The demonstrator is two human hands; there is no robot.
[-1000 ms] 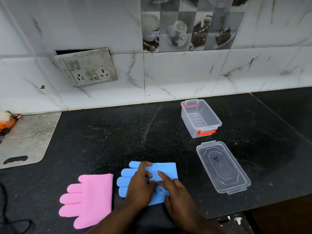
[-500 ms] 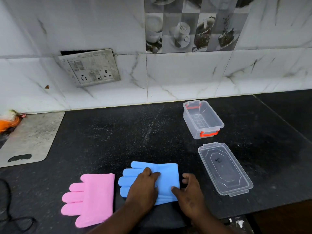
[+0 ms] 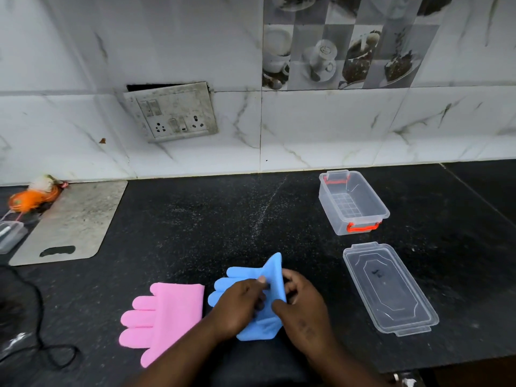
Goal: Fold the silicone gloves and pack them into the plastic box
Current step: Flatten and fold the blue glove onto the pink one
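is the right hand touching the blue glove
Touching. The head view shows the right hand pinching the lifted flap of the blue glove, thumb in front and fingers behind.

Dim, soft light; wide-angle edge warping

Blue glove (image 3: 268,277), pink glove (image 3: 167,314), clear box (image 3: 352,202) with red-orange latches, speckled black counter (image 3: 195,227), white veined wall tiles (image 3: 335,129).

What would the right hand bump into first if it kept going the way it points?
The right hand points left, into the blue silicone glove it grips; just beyond probably comes the left hand, depth unclear.
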